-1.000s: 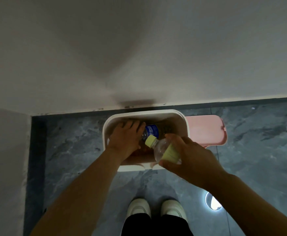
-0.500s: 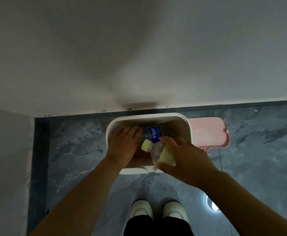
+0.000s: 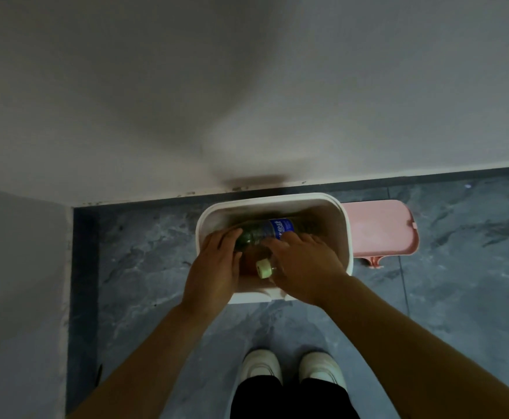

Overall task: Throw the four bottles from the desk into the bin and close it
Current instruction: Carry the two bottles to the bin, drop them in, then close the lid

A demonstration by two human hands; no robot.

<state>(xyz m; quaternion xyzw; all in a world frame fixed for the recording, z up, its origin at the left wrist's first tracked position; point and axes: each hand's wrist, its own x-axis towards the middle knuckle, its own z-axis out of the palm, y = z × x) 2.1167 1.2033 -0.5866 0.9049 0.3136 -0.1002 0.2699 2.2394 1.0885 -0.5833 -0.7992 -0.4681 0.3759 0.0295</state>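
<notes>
Head view, bin: a white rectangular plastic bin is seen on the dark marbled floor against the wall, its pink plastic lid swung open to the right
Right hand: lowered into the bin since a second ago, clamped on the clear bottle with a pale yellow cap
Left hand: laid flat against a blue-labelled clear bottle inside; no grasp is made out
Meaning: release is judged near; lid not yet closed
</notes>
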